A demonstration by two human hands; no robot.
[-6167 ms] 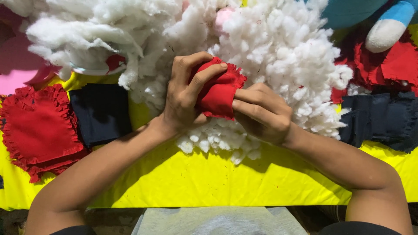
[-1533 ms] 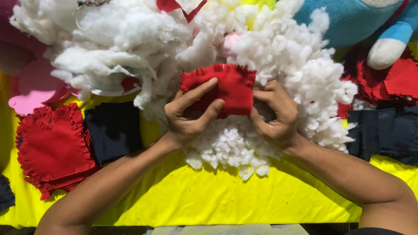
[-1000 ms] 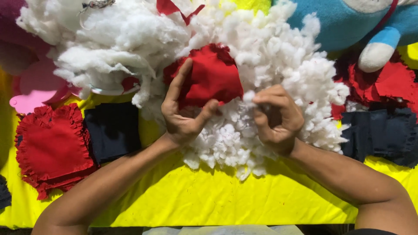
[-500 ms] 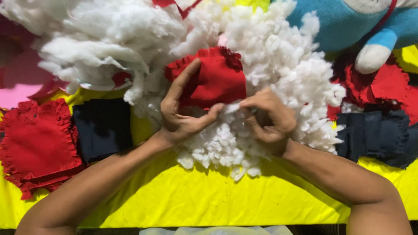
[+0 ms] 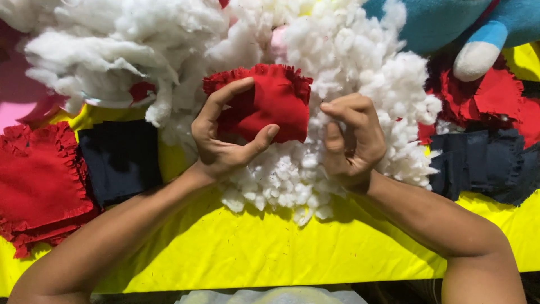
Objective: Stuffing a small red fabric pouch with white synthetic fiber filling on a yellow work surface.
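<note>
Two bare hands work over a heap of loose white fibre stuffing [image 5: 360, 73] on a yellow cloth-covered table [image 5: 236, 253]. The left hand [image 5: 222, 138] clamps a small red fabric cushion cover with a frilled edge [image 5: 270, 101], thumb below and fingers across its left side, holding it above the heap. The right hand [image 5: 351, 141] is curled tight just beside the cover, seemingly pinching a tuft of stuffing, though what it grips is hidden. Judging by the one-sided hold, the cover could twist or sag, spilling filling back out; loose tufts could also scatter onto the stacked red frilled fabric pieces [image 5: 39, 186] and dark navy fabric pieces [image 5: 121, 160].
</note>
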